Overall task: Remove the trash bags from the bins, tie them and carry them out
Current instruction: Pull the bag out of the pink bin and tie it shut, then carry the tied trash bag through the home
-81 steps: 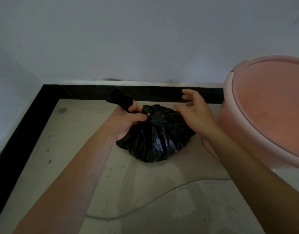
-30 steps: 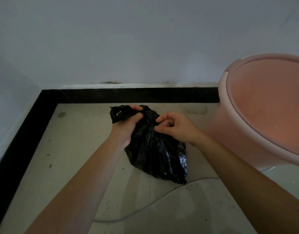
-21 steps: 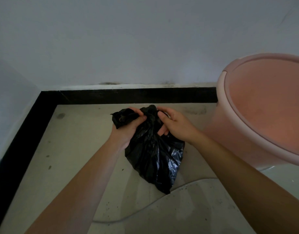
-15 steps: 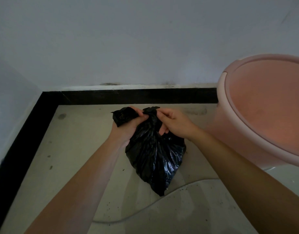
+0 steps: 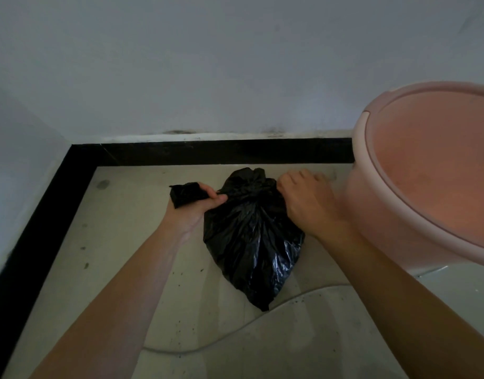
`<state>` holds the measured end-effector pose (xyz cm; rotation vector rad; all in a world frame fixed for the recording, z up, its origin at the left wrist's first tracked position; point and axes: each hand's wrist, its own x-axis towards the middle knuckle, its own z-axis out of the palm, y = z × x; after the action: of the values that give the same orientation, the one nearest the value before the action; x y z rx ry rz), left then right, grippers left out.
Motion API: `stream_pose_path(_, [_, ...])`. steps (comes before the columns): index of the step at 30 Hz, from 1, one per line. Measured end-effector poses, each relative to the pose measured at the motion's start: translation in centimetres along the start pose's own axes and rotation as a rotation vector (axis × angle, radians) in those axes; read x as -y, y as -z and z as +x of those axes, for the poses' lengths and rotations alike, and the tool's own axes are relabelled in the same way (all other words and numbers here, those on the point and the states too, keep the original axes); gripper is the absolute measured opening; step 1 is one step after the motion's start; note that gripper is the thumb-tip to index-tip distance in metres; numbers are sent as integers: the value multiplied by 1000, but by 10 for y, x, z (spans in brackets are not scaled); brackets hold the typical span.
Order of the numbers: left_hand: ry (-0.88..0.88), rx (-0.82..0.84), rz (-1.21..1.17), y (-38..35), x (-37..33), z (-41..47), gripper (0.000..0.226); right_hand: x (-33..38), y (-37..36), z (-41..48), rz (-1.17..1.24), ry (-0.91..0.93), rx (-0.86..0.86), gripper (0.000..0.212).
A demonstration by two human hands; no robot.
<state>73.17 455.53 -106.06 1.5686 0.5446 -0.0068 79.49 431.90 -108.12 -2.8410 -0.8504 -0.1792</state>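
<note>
A person's two bare forearms reach forward and down into the corner of a dim room, where pale walls meet a black skirting board (image 5: 213, 151) and a speckled, dusty floor (image 5: 120, 242). Between the hands is a small black trash bag (image 5: 253, 242), out of its bin, its pointed bottom towards the viewer and its gathered neck at the far end; whether it hangs or rests on the floor cannot be told.

The left hand (image 5: 193, 207) is closed in a fist around a loose tail of black plastic that sticks out to the left of the neck. The right hand (image 5: 303, 202) presses against the right side of the neck with its fingers curled away from the camera — whether it grips a second tail there cannot be seen. A bunched lump of plastic sits between the hands, probably a knot being pulled tight.

To the right, close beside the right forearm, stands a pink bin (image 5: 426, 187) with no liner showing inside.

The risks, as judged from this view: thin plastic may tear at the neck if the tails are pulled apart too hard, spilling the contents (the floor already carries dark specks). A knot left slack could slip open while being carried — and the right elbow could knock the bin.
</note>
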Motion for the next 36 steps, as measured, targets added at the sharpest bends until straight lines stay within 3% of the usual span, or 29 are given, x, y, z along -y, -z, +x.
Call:
stream_pose_path(2, [15, -32, 27, 2, 5, 0, 23, 9, -8, -5, 77, -101, 45, 11])
stream_pose_path(5, [77, -36, 49, -1, 15, -5, 10, 19, -17, -8, 391, -400, 200, 35])
stream_pose_path(8, [175, 87, 60, 0, 36, -8, 35, 23, -25, -14, 855, -718, 412, 71])
stream_pose_path(10, [130, 99, 167, 0, 45, -10, 37, 28, -31, -19, 942, -736, 388, 76])
stream_pose_path(12, [82, 28, 170, -8, 37, -16, 29, 35, -26, -21, 908, -691, 284, 69])
stream_pose_path(17, [-130, -184, 294, -24, -46, -40, 19, 52, 48, -3, 963, -639, 89, 57])
stream_pose_path(23, [-251, -259, 358, 4, -214, -107, 18, 81, 238, 27, 983, -590, 3, 51])
stream_pose_path(28, [-225, -312, 246, 14, -430, -173, 23, 103, 463, 75, 895, -565, -48, 44])
stream_pose_path(36, [-256, -331, 312, 39, -737, -307, 18, 155, 804, 104, 686, -536, -240, 48])
